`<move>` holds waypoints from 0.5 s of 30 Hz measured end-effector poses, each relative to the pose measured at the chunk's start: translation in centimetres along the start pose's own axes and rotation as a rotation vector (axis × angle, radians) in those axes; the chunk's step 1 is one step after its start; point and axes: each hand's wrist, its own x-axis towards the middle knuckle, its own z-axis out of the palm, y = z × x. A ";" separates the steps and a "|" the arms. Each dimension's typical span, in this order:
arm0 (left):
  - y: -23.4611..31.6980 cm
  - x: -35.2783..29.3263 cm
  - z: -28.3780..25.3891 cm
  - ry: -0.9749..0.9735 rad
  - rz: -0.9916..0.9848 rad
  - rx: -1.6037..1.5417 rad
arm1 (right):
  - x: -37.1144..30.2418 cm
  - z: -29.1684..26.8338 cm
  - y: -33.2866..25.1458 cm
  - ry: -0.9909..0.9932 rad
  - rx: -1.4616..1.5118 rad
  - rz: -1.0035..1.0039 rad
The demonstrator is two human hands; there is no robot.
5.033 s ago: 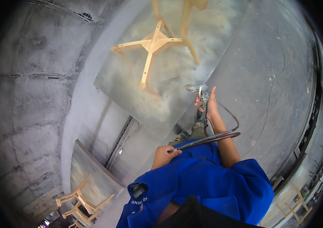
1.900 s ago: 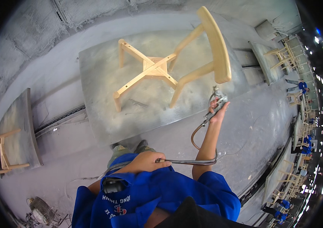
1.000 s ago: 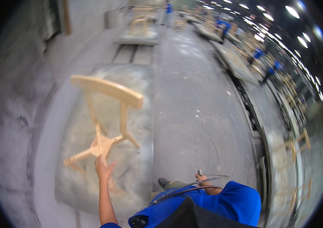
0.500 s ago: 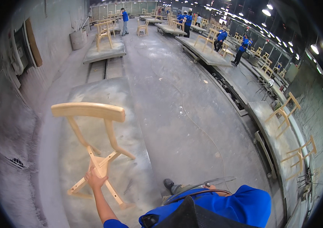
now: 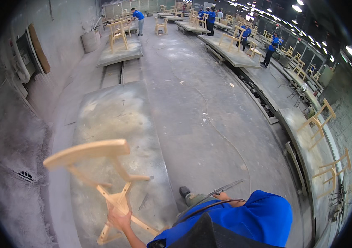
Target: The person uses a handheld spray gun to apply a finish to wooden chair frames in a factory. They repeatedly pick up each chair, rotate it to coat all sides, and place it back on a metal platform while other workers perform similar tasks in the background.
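A pale wooden chair frame (image 5: 121, 200) with a curved backrest (image 5: 87, 153) leans over the worktop at the lower left. It has crossed seat rails with dark holes and no seat panel. My left hand (image 5: 119, 219) is closed around the rails near where they cross. My right hand (image 5: 222, 196), partly covered by my blue sleeve, is curled beside a slim dark grey object (image 5: 229, 186); what exactly it grips I cannot make out. A brown hose (image 5: 209, 204) curves past my waist.
The dusty grey platform (image 5: 114, 111) lies under the chair. A thin hose (image 5: 229, 142) trails over the floor. Another platform with a chair (image 5: 118, 36) stands ahead, and chairs (image 5: 317, 120) line the right. Several people in blue (image 5: 211, 18) work farther off.
The chair frame has come nearer to me and tilted, its backrest lower and slanting down to the left. My left hand moved with it. The slim grey object by my right hand has swung upward.
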 end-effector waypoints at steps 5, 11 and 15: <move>0.8 -3.9 0.0 0.101 -0.217 0.160 | 7.3 -1.8 -3.3 -0.096 -0.104 -0.080; 4.9 -4.0 1.6 0.183 -0.498 0.255 | 12.2 -6.3 -7.3 -0.056 0.057 -0.240; 7.2 -1.1 4.3 0.200 -0.640 0.296 | 13.7 -11.0 -11.5 -0.102 0.119 -0.188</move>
